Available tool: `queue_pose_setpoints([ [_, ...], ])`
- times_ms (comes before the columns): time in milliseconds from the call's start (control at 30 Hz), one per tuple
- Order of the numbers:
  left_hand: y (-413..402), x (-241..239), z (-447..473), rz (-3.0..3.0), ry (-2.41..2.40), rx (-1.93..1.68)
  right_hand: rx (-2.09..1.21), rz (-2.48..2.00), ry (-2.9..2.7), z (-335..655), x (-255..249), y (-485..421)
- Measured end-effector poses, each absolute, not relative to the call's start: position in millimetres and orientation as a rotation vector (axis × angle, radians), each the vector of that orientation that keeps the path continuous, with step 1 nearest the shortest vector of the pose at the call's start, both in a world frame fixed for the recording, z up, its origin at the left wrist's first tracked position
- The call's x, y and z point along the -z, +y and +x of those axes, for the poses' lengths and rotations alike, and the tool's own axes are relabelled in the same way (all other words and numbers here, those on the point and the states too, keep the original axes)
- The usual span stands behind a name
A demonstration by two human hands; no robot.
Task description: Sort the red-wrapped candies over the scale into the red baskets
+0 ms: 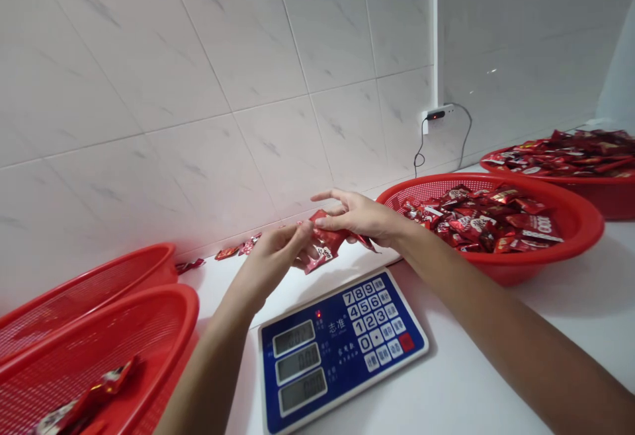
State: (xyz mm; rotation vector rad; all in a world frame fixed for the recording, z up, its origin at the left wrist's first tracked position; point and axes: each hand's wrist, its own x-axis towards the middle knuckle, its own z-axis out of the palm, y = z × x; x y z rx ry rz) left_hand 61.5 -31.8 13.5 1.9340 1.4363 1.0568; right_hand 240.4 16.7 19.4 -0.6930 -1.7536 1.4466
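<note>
Above the weighing scale [342, 349], my left hand [282, 246] is closed on a small shiny red packet [321, 255], the fingers pinched at its edge. My right hand [360, 215] meets it from the other side, thumb and fingers closed on red packets too, the forefinger stretched out to the left. How many packets lie between the hands I cannot tell, as the fingers hide part of them. The scale's blue panel has number keys and three small displays. Behind my left hand a few red packets [227, 253] lie along the wall.
To the right stands a red plastic basket [583, 227] full of red packets, with another heaped basket [612, 197] behind it. Two red baskets [186, 306] stand at left, the nearer holding a few packets [94, 395]. A socket with a black plug [435, 116] and cable is on the tiled wall.
</note>
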Motion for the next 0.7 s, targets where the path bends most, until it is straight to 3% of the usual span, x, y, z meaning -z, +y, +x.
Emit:
queue_pose_setpoints([
  [233, -26, -9, 57, 1.796, 1.250, -1.218, -1.430, -0.567, -1.992, 240, -14, 22],
  [700, -30, -9, 56, 1.987, 1.365, -1.378, -0.998, -0.689, -2.214, 241, -12, 17],
])
